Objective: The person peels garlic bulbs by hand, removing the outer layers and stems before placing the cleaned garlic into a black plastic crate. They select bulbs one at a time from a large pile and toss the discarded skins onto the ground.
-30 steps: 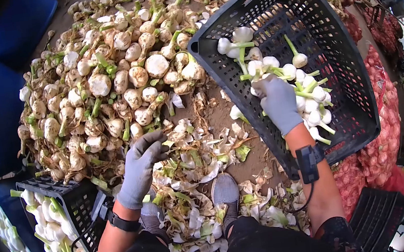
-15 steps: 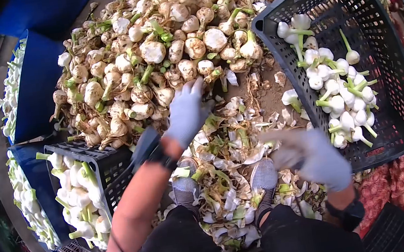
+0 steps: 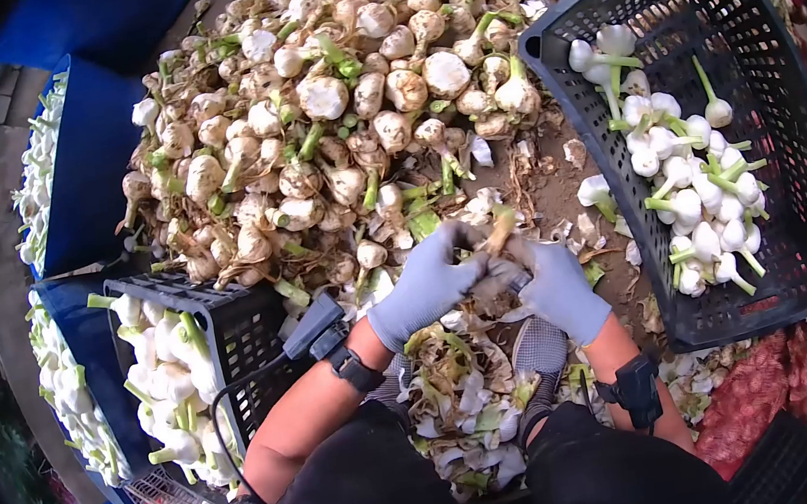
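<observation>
My left hand (image 3: 431,287), in a pale grey glove, is closed around a garlic bulb (image 3: 491,290), whose brownish stem (image 3: 500,228) points up. My right hand (image 3: 560,291), gloved alike, closes on the same bulb from the other side. Motion blur and the fingers cover much of the bulb, and a small dark patch at the right fingertips cannot be made out. Just beyond both hands lies a heap of untrimmed, soil-stained garlic (image 3: 294,180). Peeled skins and leaf scraps (image 3: 465,385) cover the ground below, around my shoes.
On the right, a black perforated crate (image 3: 616,256) holds clean white garlic bulbs (image 3: 681,173). A second black crate (image 3: 233,343) on the left is full of cleaned bulbs. Blue containers (image 3: 81,171) of garlic stand farther left. Red mesh sacks (image 3: 754,400) lie at lower right.
My left hand has come back from the heap's edge towards me and now has a bulb. My right hand has moved left to meet it. The view has shifted slightly.
</observation>
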Demonstrator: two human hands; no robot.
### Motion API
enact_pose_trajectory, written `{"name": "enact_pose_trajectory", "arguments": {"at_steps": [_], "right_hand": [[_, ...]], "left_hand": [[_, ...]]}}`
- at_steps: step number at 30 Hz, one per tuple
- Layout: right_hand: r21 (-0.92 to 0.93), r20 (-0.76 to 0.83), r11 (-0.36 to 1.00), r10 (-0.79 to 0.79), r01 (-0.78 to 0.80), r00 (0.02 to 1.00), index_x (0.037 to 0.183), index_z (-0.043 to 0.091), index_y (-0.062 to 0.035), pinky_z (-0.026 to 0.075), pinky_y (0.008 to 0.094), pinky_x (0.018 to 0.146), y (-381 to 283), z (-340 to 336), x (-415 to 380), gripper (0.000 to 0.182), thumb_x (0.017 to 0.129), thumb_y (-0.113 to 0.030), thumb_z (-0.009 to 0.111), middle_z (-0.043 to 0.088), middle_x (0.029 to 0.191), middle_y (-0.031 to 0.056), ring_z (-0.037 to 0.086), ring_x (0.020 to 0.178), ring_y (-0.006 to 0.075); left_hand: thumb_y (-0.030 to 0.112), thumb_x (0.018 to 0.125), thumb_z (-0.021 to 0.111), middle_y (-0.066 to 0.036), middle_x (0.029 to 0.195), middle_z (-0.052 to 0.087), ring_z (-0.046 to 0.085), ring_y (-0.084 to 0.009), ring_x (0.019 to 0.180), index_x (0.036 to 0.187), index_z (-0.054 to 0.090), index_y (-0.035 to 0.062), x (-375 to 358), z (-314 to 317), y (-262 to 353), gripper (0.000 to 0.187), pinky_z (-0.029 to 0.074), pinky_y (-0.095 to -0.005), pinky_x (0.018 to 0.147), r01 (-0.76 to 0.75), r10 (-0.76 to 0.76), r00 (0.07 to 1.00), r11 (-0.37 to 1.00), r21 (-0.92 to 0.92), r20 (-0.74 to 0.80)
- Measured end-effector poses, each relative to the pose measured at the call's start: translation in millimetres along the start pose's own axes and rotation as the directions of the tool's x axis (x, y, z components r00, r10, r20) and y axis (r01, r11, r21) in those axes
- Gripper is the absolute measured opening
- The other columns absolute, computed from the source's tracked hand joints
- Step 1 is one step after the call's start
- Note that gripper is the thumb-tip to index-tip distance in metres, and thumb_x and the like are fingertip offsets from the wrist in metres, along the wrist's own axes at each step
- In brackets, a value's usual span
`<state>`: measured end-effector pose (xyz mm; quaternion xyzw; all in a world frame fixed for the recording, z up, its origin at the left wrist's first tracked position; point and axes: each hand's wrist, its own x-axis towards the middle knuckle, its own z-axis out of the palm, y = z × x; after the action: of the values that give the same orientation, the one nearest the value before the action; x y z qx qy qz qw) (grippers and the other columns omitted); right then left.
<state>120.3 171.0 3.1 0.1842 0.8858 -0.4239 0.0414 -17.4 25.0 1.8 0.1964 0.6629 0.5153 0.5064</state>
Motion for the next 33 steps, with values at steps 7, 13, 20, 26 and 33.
{"name": "enact_pose_trajectory", "arguments": {"at_steps": [7, 13, 20, 26, 33], "right_hand": [[0.737, 0.337, 0.496, 0.317, -0.458, 0.886, 0.107, 0.063, 0.0017, 0.046, 0.023, 0.05, -21, -5, -18, 0.022, 0.094, -0.016, 0.058, 0.059, 0.068, 0.0029, 0.054, 0.056, 0.0079], [0.764, 0.301, 0.418, 0.443, -0.491, 0.844, 0.108, 0.059, 0.0021, 0.043, 0.0222, 0.044, -38, -6, -7, 0.02, 0.095, -0.013, 0.053, 0.06, 0.065, 0.007, 0.054, 0.049, 0.0109], [0.813, 0.259, 0.394, 0.416, -0.43, 0.872, 0.102, 0.06, 0.0032, 0.042, 0.022, 0.043, -46, -6, -4, 0.021, 0.098, -0.013, 0.048, 0.06, 0.063, 0.0065, 0.053, 0.048, 0.01], [0.839, 0.152, 0.446, 0.356, -0.311, 0.922, 0.109, 0.061, 0.0015, 0.04, 0.0214, 0.042, -29, -3, -7, 0.024, 0.097, -0.015, 0.05, 0.058, 0.062, 0.0044, 0.052, 0.048, 0.0091], [0.78, 0.204, 0.501, 0.363, -0.375, 0.909, 0.101, 0.064, 0.001, 0.041, 0.0251, 0.046, -36, -5, -1, 0.023, 0.096, -0.021, 0.057, 0.059, 0.06, 0.0037, 0.054, 0.05, 0.0099]], "left_hand": [[0.013, 0.072, 0.079, -0.017, 0.123, 0.057, 0.058, -0.0302, 0.115, 0.135, 0.05, 0.0049, -29, 13, -4, 0.071, 0.046, -0.0379, 0.098, -0.28, 0.267, 0.959, 0.851, 0.445, 0.095], [0.004, 0.07, 0.08, -0.012, 0.122, 0.06, 0.058, -0.0244, 0.114, 0.129, 0.055, 0.0051, -28, 3, 5, 0.064, 0.046, -0.034, 0.098, -0.298, 0.296, 0.953, 0.874, 0.384, 0.066], [0.001, 0.073, 0.076, -0.008, 0.121, 0.06, 0.058, -0.0187, 0.112, 0.134, 0.049, 0.0031, -28, -5, 6, 0.067, 0.046, -0.0289, 0.096, -0.141, 0.144, 0.99, 0.968, -0.208, -0.002], [-0.002, 0.076, 0.075, -0.006, 0.126, 0.055, 0.052, -0.0125, 0.116, 0.138, 0.043, 0.001, -27, 3, 16, 0.069, 0.043, -0.0273, 0.099, -0.059, 0.108, 0.988, 0.925, -0.375, 0.11], [0.001, 0.075, 0.08, -0.007, 0.126, 0.056, 0.057, -0.0122, 0.109, 0.136, 0.046, 0.0002, -30, -2, 13, 0.07, 0.048, -0.0271, 0.095, 0.014, 0.018, 0.997, 0.921, -0.39, 0.079]]}}
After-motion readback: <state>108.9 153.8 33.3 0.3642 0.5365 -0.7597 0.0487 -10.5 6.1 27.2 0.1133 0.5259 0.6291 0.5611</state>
